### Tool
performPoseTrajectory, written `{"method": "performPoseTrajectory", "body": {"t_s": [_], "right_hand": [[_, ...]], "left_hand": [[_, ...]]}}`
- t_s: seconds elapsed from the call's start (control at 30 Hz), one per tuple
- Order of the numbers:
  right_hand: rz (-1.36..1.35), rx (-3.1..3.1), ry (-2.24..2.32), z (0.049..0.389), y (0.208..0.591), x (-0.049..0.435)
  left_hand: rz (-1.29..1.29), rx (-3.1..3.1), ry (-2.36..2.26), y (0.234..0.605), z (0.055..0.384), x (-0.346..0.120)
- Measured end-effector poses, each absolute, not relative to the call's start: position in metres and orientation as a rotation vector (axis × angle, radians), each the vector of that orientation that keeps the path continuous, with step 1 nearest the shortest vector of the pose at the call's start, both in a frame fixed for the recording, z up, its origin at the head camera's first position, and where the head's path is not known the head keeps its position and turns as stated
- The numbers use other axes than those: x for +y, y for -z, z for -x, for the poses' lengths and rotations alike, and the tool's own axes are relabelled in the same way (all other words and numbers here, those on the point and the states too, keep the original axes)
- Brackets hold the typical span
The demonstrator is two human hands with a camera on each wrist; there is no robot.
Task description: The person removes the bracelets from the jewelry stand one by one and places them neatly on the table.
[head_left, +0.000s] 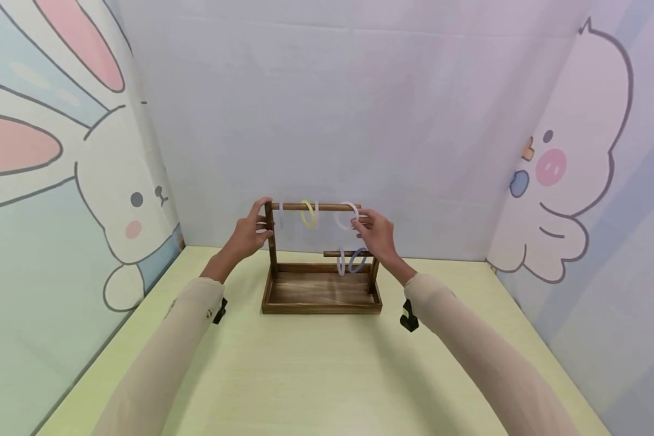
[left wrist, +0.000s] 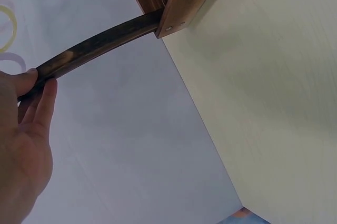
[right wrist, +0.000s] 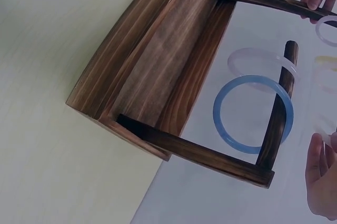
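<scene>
A dark brown wooden bangle stand [head_left: 321, 308] has a long upper bar and a short lower bar over a shallow tray. My left hand [head_left: 247, 235] grips the top of its left post, thumb and fingers on opposite sides. At the upper bar's right end, my right hand [head_left: 378, 233] pinches a whitish bangle [head_left: 353, 206] that encircles the bar. Farther left on that bar hang a lavender bangle [head_left: 281, 215], a yellow bangle [head_left: 312, 212] and a pale bangle [head_left: 317, 215]. A blue bangle [right wrist: 217, 113] and a pale lavender bangle [right wrist: 234, 56] hang from the lower bar.
The stand is on a pale yellow-green table [head_left: 316, 375], close to a plain back wall [head_left: 327, 121]. Side walls carry a cartoon rabbit [head_left: 125, 200] on the left and another cartoon animal [head_left: 583, 133] on the right.
</scene>
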State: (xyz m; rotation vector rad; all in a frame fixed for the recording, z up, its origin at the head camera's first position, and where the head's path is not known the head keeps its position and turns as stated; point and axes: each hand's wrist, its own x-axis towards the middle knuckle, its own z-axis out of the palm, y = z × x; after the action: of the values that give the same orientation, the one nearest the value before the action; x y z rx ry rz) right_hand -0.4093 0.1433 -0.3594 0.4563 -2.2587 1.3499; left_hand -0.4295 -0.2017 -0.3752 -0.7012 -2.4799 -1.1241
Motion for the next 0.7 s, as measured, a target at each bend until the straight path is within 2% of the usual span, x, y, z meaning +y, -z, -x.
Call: {"method": "performPoseTrajectory", "body": {"t_s": [0.7], "right_hand": [[-0.427,-2.259,-1.397,0.409,0.354,0.169]], "left_hand": [[0.700,-2.496,1.107,0.374,0.429,-0.200]]}}
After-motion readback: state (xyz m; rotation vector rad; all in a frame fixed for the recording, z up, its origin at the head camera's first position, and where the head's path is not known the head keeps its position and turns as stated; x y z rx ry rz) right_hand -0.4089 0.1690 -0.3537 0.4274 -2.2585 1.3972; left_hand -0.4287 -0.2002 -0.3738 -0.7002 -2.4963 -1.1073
